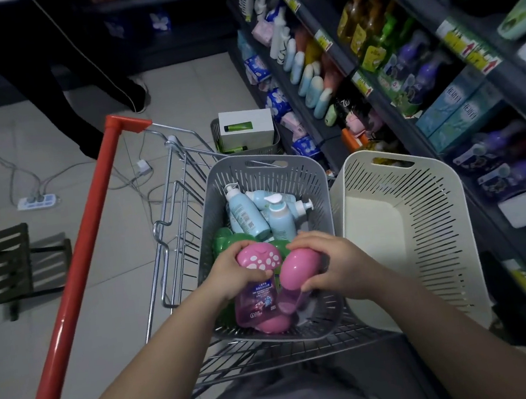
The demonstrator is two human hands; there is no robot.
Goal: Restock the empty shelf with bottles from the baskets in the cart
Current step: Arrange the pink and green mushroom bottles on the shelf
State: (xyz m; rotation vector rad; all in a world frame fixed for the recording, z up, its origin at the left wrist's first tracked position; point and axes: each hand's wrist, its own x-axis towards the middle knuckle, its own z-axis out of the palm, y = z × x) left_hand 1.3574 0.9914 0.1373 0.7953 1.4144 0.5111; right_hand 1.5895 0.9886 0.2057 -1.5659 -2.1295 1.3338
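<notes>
Bottles for the shelf lie in the grey basket (315, 193), and two of them are in the person's hands. The left grip (235, 270) has its fingers curled round the pink cap with white paw marks of the paw-cap bottle (257, 306), whose see-through pink body points back toward the person. The right grip (337, 264) is closed over the rounded pink top of the smooth-cap bottle (298, 269), with the fingers above and the thumb on the near side. The two caps are just beside each other at the near end of the basket. I cannot tell whether these bottles are lifted or rest on the others.

Under and behind the hands are green bottles (224, 242). Beyond them, at the far end, several light blue pump bottles (258, 214) lie in a heap.

The grey basket sits in a wire cart (184, 189), whose red handle (76, 255) runs along the left. A white basket (424, 229) stands close against the grey one on the right, tilted a little.

On the right are dark shelves (374, 92), with many bottles and boxes and yellow price tags. On the tiled floor (104, 318) beyond the cart is a white box (247, 135) with a green tube (238, 126) on top. A power strip (36, 201) with cables lies on the floor at the left. Another person's dark trouser legs (76, 89) show at the far side.
</notes>
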